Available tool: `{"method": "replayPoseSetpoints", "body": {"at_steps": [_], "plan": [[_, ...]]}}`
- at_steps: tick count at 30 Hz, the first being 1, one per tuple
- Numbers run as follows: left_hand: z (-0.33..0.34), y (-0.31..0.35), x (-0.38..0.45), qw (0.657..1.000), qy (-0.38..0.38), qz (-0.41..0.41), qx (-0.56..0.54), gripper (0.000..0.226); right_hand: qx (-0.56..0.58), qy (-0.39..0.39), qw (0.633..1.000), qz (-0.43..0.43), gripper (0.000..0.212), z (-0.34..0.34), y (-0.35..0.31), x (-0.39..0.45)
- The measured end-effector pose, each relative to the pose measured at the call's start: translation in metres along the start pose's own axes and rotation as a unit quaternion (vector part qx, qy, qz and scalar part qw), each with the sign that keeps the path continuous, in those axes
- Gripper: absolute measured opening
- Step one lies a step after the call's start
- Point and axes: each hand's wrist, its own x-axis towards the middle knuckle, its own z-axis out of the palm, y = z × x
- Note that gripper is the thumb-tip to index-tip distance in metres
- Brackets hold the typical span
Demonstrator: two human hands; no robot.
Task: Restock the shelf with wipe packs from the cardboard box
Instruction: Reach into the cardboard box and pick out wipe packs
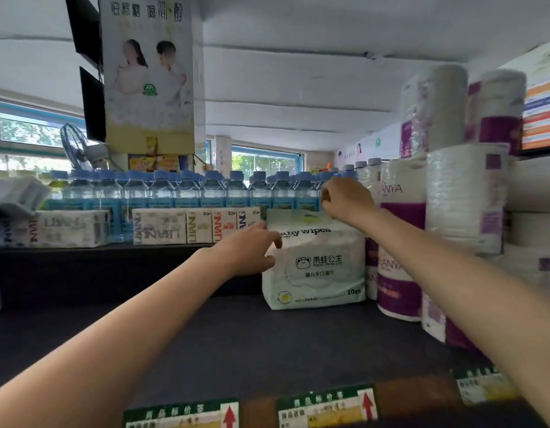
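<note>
**Both hands on the baby wipes pack**

Our left hand point(249, 248) reaches in with fingers loosely spread, fingertips touching the upper left edge of the wipe pack point(314, 267). Our right hand point(344, 199) sits at the pack's 1 o'clock corner, fingers curled down onto its top rear edge; whether it truly pinches the film we cannot tell.

The pack stands upright on the dark shelf point(236, 341), just beside the paper rolls point(400, 261) at its 3 o'clock. Its soft, pale green plastic wrap reads "baby wipes" across the top, with a frog face logo, Chinese characters and "10" near the lower right.

The rolls are white cylinders in crinkly clear film with purple bands, lettered "ANYA". At 9 o'clock from the pack lie boxy tissue bricks point(159, 227) with printed lettering we cannot make out. Behind them, at 12 o'clock, stands a row of clear water bottles point(187, 189) with blue caps. Green and white price tags point(326, 409) with red arrows line the shelf's front edge.
</note>
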Motion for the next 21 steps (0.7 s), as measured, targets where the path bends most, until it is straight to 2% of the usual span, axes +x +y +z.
{"method": "replayPoseSetpoints", "body": {"at_steps": [5,9,12,15,18,21], "plan": [[-0.010,0.027,-0.007,0.997,0.010,0.078,-0.008,0.039,-0.076,0.011,0.997,-0.022,0.022,-0.050,-0.015,-0.050],[-0.018,0.072,-0.031,0.980,0.051,0.170,-0.092,0.030,-0.116,0.008,0.993,0.019,0.021,-0.093,-0.022,-0.128],[-0.017,0.124,-0.072,0.942,0.090,0.262,-0.189,0.026,-0.126,0.003,0.989,0.084,0.022,-0.129,-0.022,-0.216],[-0.004,0.186,-0.132,0.887,0.080,0.349,-0.290,0.023,-0.121,-0.054,0.975,0.179,0.021,-0.166,-0.018,-0.328],[0.024,0.261,-0.202,0.836,0.005,0.447,-0.319,0.021,-0.138,-0.149,0.924,0.323,0.019,-0.205,-0.018,-0.457],[0.051,0.333,-0.284,0.778,-0.077,0.543,-0.308,0.021,-0.134,-0.233,0.841,0.469,0.021,-0.242,-0.039,-0.587]]}}
